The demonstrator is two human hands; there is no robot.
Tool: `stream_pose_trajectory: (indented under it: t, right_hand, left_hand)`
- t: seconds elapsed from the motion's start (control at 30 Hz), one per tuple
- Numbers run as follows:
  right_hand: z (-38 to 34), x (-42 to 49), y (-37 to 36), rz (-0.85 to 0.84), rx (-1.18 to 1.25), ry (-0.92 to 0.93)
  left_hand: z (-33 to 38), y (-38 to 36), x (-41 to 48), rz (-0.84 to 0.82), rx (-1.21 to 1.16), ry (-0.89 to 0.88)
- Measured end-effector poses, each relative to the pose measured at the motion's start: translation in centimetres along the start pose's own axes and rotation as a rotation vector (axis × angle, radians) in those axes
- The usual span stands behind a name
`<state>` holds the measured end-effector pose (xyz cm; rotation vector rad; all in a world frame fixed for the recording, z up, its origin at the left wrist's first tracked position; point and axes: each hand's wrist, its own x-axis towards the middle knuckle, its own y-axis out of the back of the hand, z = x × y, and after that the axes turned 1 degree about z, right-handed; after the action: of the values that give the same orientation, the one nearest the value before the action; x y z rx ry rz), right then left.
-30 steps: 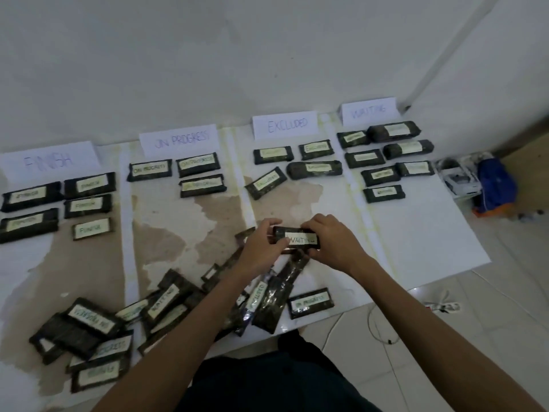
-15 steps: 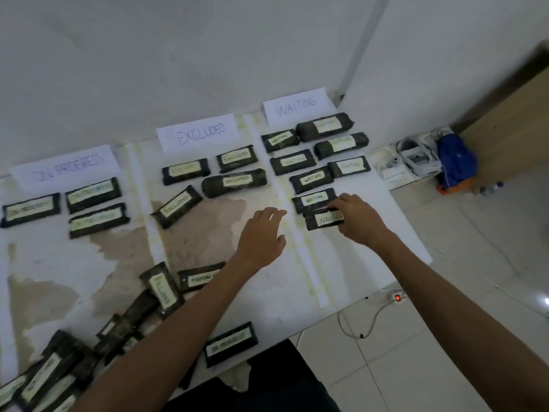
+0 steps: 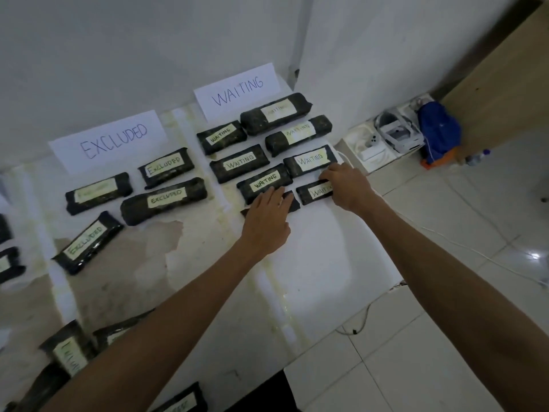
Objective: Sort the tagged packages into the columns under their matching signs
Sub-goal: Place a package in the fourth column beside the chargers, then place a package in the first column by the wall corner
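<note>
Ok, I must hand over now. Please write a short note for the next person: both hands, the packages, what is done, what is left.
Left hand: open, fingers flat on a package with its tag hidden, at the near end of the WAITING column.
Right hand: holds the right end of a WAITING package beside it.
Done: six more packages lie under the WAITING sign, four others under the EXCLUDED sign.
Left: release these two, then sort the pile at the near left edge.
</note>
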<state>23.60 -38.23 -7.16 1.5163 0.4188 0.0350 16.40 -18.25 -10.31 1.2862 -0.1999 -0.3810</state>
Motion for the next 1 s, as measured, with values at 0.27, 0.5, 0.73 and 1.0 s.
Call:
stream_pose_trajectory:
  t: [0.27,0.5,0.73,1.0]
  right_hand:
    - [-1.8,-1.4,-0.1,0.098,0.042,0.016]
    - [-10.3,-5.5,3.6,0.063,0.245,0.146]
    - [-20.2,-9.8,5.2,-0.072,0.310,0.240]
    - [-30.7,-12.4,2.1,-0.267,0.301,0.344]
  left_hand:
    - [-1.0,1.0,-1.9,-0.012,-0.067,0.013]
    - [-3.5,5.3,-9.8,-0.023,-0.184,0.141]
    - [-7.4,8.8,-19.0,0.008,-0.231,0.283]
    - [-12.5,7.0,-29.4,-0.077,-0.263,0.488]
